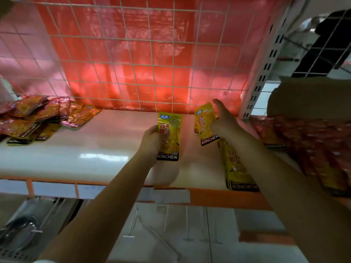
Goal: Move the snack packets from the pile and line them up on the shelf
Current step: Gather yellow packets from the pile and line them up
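both hands over the white shelf (79, 149). left hand (154, 138) grips a yellow packet (170, 137) by its left edge, label up, mid-shelf. right hand (224, 122) grips a second yellow packet (206, 123), tilted, near the wire grid back (133, 59). a third yellow packet (237, 168) lies flat under the right forearm by the front edge. pile of packets (36, 118) sits at far left, well apart.

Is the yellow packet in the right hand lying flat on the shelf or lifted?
Lifted: the right hand holds the yellow packet tilted above the shelf.
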`<state>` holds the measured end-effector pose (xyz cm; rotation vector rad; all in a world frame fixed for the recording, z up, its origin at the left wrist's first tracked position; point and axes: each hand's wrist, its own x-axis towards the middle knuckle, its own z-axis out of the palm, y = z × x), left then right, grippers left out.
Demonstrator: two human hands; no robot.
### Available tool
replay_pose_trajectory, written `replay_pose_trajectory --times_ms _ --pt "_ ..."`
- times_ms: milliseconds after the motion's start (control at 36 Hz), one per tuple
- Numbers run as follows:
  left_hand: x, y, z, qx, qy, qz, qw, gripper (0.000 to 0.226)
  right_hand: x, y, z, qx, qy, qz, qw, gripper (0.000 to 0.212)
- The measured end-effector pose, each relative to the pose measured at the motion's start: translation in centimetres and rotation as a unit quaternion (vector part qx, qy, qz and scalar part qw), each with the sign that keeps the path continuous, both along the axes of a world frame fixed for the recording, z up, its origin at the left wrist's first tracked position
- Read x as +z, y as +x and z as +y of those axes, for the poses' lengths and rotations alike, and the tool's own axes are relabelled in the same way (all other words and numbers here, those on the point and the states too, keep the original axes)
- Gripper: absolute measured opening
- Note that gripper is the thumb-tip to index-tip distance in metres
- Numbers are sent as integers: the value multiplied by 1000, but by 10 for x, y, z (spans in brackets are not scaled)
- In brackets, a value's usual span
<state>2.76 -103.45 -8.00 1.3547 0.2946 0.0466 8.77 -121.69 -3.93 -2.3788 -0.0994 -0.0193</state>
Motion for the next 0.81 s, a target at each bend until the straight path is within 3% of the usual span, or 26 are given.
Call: replay_pose_trajectory --times_ms 139,333,500,694,806 --pt "-1 0 -9 11 -4 17 1000 18 5 12 2 26 -125 -14 992 40" --pt "4 7 -10 23 0 23 999 22 -3 25 10 -2 -213 30 977 28" --pt "3 10 -8 22 22 51 998 18 0 41 6 46 -224 66 971 28" --pt "3 8 -4 25 19 52 998 18 5 48 7 36 -156 45 986 29" --pt "3 9 -4 27 29 58 998 17 -2 45 7 43 -212 55 975 31"
